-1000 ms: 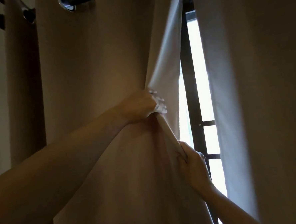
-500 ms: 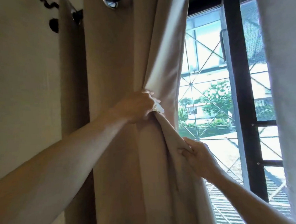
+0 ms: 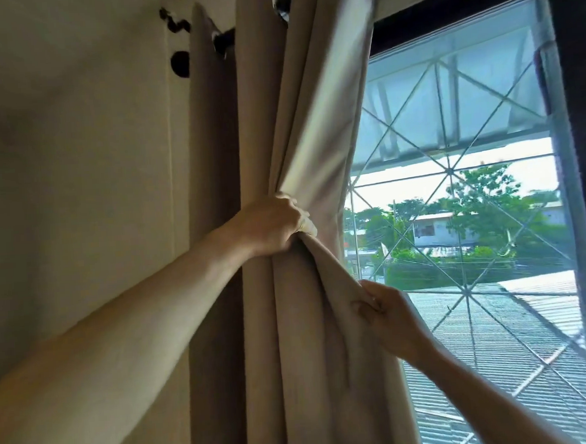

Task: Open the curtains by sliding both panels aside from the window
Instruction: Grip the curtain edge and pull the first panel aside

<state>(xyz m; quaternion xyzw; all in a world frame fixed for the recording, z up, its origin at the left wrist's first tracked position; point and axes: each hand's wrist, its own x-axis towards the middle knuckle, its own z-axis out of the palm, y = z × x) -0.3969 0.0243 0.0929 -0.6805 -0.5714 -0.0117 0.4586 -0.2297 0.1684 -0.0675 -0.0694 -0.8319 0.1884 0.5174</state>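
The beige left curtain panel hangs bunched in tight folds at the left side of the window. My left hand is clenched on its inner edge at mid height. Lower down, my right hand pinches the same edge between thumb and fingers. The panel's pale lining shows where the edge is folded back. A dark curtain rod with metal eyelets carries the panel at the top. The right curtain panel is out of the frame.
A cream wall fills the left side, with the rod's black bracket fixed to it. The window has a dark frame at the right and a white diamond-pattern grille behind the glass. Roofs and trees lie outside.
Both hands have dragged the left panel's edge leftwards, gathering it into tighter folds. Much more of the window is uncovered, and the right panel has left the view.
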